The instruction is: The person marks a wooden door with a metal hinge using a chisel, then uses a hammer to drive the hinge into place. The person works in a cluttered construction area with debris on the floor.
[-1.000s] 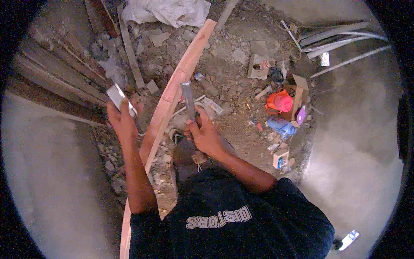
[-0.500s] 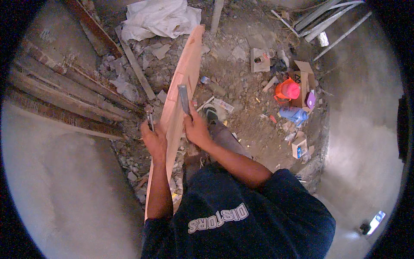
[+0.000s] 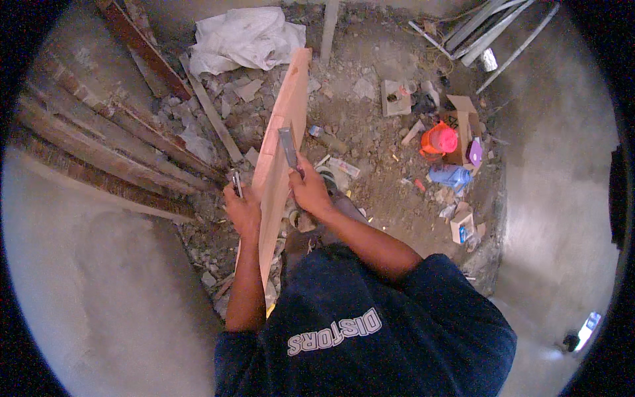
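A long pinkish wooden plank (image 3: 299,86) stands on edge, running from the far middle toward my body. My right hand (image 3: 308,190) is closed around the handle of a chisel (image 3: 288,147). Its broad flat metal blade points away from me, over the plank's right face near its top edge. On the plank's other side my left hand (image 3: 243,210) is closed around a slim metal tool (image 3: 237,180). Only the tool's shiny end shows above the fingers, so its kind is unclear.
Rubble covers the floor. A white sack (image 3: 248,40) lies at the far end. Long beams (image 3: 119,142) lean at the left. To the right are an orange-red jug (image 3: 438,140), a cardboard box (image 3: 468,119), a blue bottle (image 3: 450,175) and metal bars (image 3: 493,33).
My view has shifted slightly. Both hands sit a little further right in the picture, each still gripping its tool. The chisel stays beside the plank's top edge.
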{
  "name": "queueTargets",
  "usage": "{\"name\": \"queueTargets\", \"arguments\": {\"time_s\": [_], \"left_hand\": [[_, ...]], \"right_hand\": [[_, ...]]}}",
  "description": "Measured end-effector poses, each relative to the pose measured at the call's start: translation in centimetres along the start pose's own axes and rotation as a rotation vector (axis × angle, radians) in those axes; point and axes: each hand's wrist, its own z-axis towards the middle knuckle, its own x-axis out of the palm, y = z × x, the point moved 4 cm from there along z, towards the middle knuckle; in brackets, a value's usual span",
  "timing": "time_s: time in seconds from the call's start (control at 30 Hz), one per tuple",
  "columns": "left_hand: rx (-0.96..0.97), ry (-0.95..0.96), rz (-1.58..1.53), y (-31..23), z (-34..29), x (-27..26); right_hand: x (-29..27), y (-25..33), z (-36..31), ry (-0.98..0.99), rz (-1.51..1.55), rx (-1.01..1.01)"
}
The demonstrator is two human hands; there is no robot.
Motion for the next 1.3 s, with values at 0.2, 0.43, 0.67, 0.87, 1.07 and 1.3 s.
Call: {"name": "queueTargets", "arguments": {"time_s": [0.2,0.43,0.67,0.87,1.07,1.3], "left_hand": [[0.117,-0.049,0.002,1.2,0.9,0.7],[0.141,-0.107,0.007,1.7,1.4,1.2],[0.121,-0.089,-0.125,2.9,1.3,0.8],[0.050,-0.054,-0.225,-0.1,0.6,-0.4],[0.173,-0.045,-0.277,1.2,1.7,-0.9],[-0.068,0.167,-0.290,1.8,0.8,-1.7]], "right_hand": [[-2.0,0.0,0.5,0.136,0.056,0.019],[0.8,-3.4,1.5,0.267,0.075,-0.012],[5.8,-4.0,0.1,0.123,0.116,-0.146],[8.5,-1.5,-1.2,0.077,0.108,-0.156],[9.0,1.0,-2.2,-0.054,0.163,-0.170],[7.8,2.9,-3.1,-0.034,0.366,0.046]]}}
